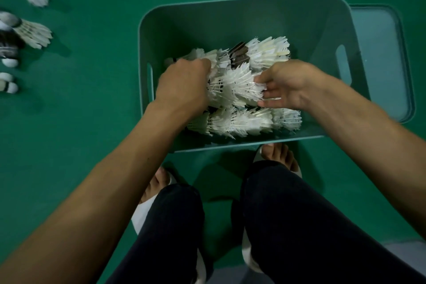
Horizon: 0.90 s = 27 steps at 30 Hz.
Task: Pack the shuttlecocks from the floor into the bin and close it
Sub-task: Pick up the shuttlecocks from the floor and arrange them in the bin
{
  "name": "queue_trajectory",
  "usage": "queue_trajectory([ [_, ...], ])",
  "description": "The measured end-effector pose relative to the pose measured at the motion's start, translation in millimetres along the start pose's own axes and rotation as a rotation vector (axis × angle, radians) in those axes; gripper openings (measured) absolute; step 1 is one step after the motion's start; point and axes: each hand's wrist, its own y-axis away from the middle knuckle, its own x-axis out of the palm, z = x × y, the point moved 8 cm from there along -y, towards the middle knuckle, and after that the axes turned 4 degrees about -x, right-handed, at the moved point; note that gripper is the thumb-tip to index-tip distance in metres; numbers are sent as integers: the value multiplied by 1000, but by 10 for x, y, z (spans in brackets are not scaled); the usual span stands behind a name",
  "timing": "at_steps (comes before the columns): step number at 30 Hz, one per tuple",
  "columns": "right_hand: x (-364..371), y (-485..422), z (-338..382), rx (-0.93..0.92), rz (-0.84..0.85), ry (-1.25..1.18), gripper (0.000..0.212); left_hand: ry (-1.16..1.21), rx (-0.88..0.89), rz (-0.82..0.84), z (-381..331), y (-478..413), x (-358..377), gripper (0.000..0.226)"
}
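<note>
I am reaching both hands into the bin (230, 14). My left hand (184, 85) is closing around a row of shuttlecocks (232, 90), while my right hand (285, 85) is steadying its feather end with loosely spread fingers. More are lying on the floor (92, 99) to my left. They look light and brittle-feathered, so I judge holding near the corks safest.

Close head view, steeply downward

bin (230, 7): 1 | lid (382, 64): 1 | hands: 2 | floor shuttlecock stacks (32, 32): 4
</note>
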Motion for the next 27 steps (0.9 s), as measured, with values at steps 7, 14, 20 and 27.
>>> queue_trajectory([
  [7,23,-7,201,-167,-94,253,17,-11,-49,-34,27,11,-17,32],
  [14,19,-43,103,-105,-53,194,25,23,-112,-23,123,30,-89,17],
  [20,-4,-23,327,-287,-182,457,13,85,-130,-34,176,6,-30,15],
  [27,-120,264,527,-475,-381,734,30,72,-112,-20,214,25,-114,18],
])
